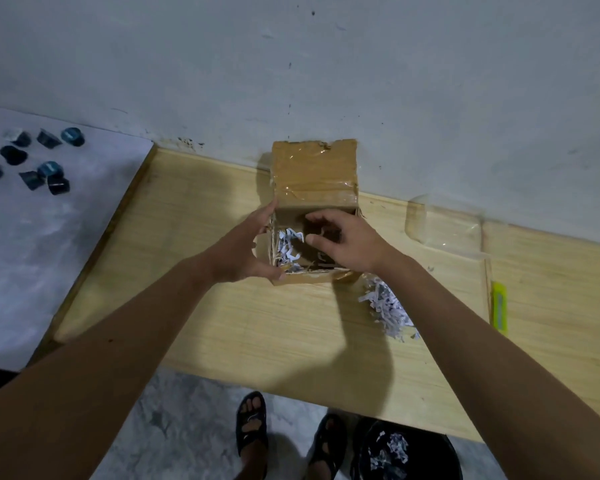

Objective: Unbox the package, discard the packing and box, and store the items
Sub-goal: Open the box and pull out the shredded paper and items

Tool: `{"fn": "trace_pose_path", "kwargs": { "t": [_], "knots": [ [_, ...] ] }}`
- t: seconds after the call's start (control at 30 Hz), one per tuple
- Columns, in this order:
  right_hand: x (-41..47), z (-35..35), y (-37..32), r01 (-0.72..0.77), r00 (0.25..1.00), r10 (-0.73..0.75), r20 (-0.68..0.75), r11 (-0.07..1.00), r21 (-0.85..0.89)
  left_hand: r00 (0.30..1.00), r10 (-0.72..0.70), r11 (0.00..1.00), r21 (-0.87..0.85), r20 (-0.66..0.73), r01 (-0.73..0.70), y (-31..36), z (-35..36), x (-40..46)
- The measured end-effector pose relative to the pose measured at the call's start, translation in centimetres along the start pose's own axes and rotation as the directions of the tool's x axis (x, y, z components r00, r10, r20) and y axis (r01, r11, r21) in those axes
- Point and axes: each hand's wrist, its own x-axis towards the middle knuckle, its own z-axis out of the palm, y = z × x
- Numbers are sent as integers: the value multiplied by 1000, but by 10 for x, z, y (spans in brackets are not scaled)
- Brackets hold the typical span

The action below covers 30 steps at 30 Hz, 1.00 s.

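One box (pixel 314 168) stood on the table (pixel 222 323), with two hands, left (pixel 246 247) and right (pixel 347 244), at it. Nine dark cups (pixel 32 161), one knife (pixel 499 306), one bin (pixel 406 452), two sandals (pixel 252 424).

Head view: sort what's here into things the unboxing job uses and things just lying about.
Job:
cardboard box, steadied by left hand
right hand, reaching inside
shredded paper in box
shredded paper pile
black bin
small dark items

Lying about:
yellow-green cutter
clear plastic piece
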Motion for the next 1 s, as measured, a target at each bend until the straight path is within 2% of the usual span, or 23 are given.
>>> {"fn": "trace_pose_path", "kwargs": {
  "t": [0.13, 0.23, 0.37, 0.6, 0.83, 0.93, 1.0],
  "knots": [
    [26, 7, 2, -116, 964, 143, 226, 985, -128, 1000, 2, 1000, -16, -11, -2, -4, 1, -2],
    [37, 8, 5, -167, 931, 204, 301, 975, -145, 1000, 9, 1000, -28, -14, -9, -4, 2, -2],
    [46, 9, 2, -135, 904, 224, 364, 957, -255, 1000, -9, 999, -45, -15, 8, -8, 2, -1],
    [48, 25, 13, -118, 907, 225, 355, 948, -297, 1000, -5, 999, -47, -9, 4, -12, 3, -1],
    [49, 32, 4, -223, 898, 185, 398, 973, 52, 1000, -8, 999, -49, -7, 8, -9, 4, -2],
    [43, 25, 6, -215, 926, 177, 332, 973, 80, 1000, -9, 999, -47, -4, 9, -8, 3, -2],
    [35, 19, 7, -188, 964, 178, 198, 982, 34, 1000, -6, 999, -41, -2, 6, -8, 2, -2]
  ]
}}
